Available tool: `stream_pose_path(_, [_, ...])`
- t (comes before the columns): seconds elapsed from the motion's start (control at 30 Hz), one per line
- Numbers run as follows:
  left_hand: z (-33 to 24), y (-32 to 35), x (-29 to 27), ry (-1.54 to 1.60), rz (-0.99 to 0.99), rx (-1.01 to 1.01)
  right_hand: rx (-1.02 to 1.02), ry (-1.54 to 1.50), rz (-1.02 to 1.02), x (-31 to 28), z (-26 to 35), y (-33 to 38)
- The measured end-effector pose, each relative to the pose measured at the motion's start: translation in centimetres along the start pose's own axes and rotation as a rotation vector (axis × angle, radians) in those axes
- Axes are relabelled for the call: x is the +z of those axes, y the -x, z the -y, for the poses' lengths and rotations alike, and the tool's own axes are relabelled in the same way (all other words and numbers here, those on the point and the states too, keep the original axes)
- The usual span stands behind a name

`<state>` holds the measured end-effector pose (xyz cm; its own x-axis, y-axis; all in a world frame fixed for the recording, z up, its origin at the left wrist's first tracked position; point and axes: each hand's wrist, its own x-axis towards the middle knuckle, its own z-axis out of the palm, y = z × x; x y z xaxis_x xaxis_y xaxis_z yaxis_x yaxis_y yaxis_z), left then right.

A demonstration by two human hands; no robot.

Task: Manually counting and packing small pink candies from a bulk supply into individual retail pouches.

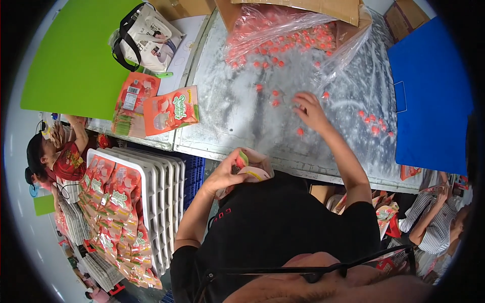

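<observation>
T-shirt (288,227): black, short-sleeved; front carries small red lettering (222,214). Glasses (252,271): slim, black-framed. Left hand (226,174), right hand (310,109), forearms (347,156): all bare.

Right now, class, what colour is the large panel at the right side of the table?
The panel is blue; the head view shows it best.

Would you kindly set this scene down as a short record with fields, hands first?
Left hand: grips an open red-and-beige printed pouch
Right hand: over the pale grey worktop, fingers bent; whether it holds anything is unclear
On worktop: small round red pieces, scattered
Far side: brown cardboard box with clear plastic liner and more red pieces
Left side: stacked white plastic trays bearing flat red pouches
</observation>
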<state>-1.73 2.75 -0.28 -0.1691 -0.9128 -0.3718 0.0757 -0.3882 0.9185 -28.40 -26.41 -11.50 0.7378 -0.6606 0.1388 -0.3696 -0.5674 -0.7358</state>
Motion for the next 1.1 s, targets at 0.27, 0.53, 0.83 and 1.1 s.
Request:
stream_pose_path(0.27, [-0.1, -0.4, -2.4, 0.067, -0.346, 0.202, -0.004, 0.494, 0.013, 4.6, 9.6, 2.6])
stream_pose_path(0.53, [-2.5, 0.2, -2.1, 0.001, -0.53, 0.299, -0.076, 0.509, 0.054, 7.3, 7.5, -8.4])
stream_pose_path(0.83, [-2.3, -0.1, -2.9, -0.101, -0.534, 0.238, -0.183, 0.472, 0.007, 8.4, 7.3, -11.2])
stream_pose_path(1.1, [0.1, 0.0, -4.0, -0.095, -0.576, 0.36, -0.267, 0.421, 0.091, 6.8, 8.9, -5.4])
